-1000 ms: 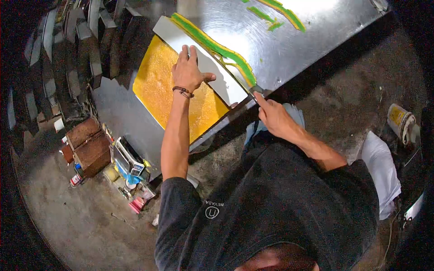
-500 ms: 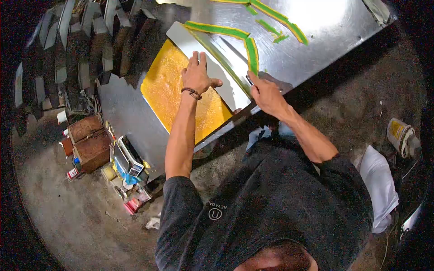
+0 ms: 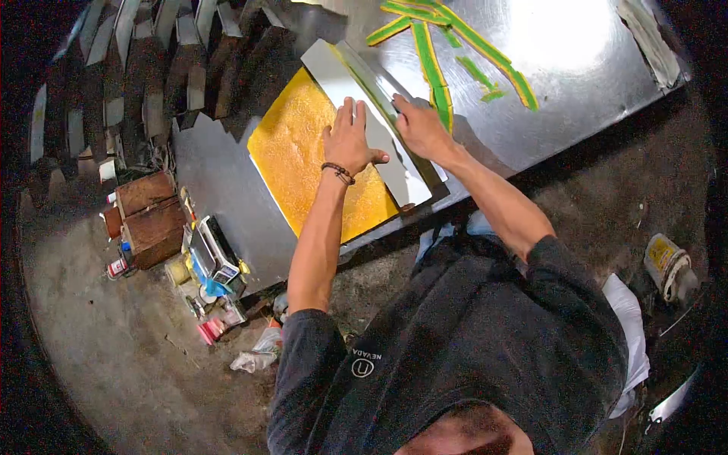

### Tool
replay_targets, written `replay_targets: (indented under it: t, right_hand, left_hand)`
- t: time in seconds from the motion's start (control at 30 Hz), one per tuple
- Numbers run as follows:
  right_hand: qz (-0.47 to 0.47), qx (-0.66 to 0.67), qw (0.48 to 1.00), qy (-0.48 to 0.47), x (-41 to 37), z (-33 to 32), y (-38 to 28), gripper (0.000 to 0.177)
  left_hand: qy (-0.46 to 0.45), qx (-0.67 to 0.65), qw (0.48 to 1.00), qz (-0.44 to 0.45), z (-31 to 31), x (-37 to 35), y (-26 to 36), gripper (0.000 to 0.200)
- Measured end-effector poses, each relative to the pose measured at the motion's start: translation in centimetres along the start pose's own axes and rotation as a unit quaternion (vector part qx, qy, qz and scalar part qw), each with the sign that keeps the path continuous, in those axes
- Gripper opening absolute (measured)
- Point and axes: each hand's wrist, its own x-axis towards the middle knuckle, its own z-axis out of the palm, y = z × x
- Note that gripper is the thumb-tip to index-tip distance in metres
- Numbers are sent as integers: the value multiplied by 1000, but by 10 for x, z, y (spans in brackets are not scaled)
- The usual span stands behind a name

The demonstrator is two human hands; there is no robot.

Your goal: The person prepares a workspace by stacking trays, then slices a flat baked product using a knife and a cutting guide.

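My left hand point(image 3: 351, 140) is spread flat, pressing on a white straight-edged board point(image 3: 387, 148) that lies across an orange-yellow textured sheet point(image 3: 292, 140). My right hand point(image 3: 423, 130) is closed around a small slim tool point(image 3: 396, 100), mostly hidden by the fingers, at the board's right edge. A narrow olive-green strip point(image 3: 360, 70) shows along that edge. Green strips with yellow edges point(image 3: 428, 64) lie just beyond my right hand on the metal table.
The shiny metal table point(image 3: 561, 98) carries more green strips point(image 3: 497, 49) and a greyish bundle point(image 3: 652, 45) at its far corner. Dark ridged pieces point(image 3: 152, 68) stand at upper left. Brown boxes point(image 3: 155, 220), assorted supplies point(image 3: 216, 265) and a bucket point(image 3: 667, 262) sit around the table.
My right hand has moved up and left, along the board's edge. The nearby green strips now lie in a different arrangement. My left hand stays on the board while the view has shifted slightly.
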Motion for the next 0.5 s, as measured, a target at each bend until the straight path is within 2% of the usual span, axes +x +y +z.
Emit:
replay_targets:
  t: [0.13, 0.2, 0.33, 0.4, 0.5]
  right_hand:
    - [-47, -26, 999, 4, 53, 34, 19, 41]
    - [-23, -18, 1000, -8, 60, 31, 14, 42]
    - [31, -13, 999, 26, 56, 22, 11, 40]
    - [-64, -24, 997, 45, 46, 27, 21, 48]
    - [-94, -24, 994, 56, 51, 28, 27, 45]
  left_hand:
    - [-4, 6, 1000, 1, -1, 1, 0, 125]
    - [-5, 13, 1000, 2, -3, -1, 2, 126]
    - [-6, -8, 1000, -4, -1, 1, 1, 125]
    - [-8, -14, 1000, -6, -1, 1, 0, 124]
    - [2, -7, 1000, 6, 1, 2, -2, 125]
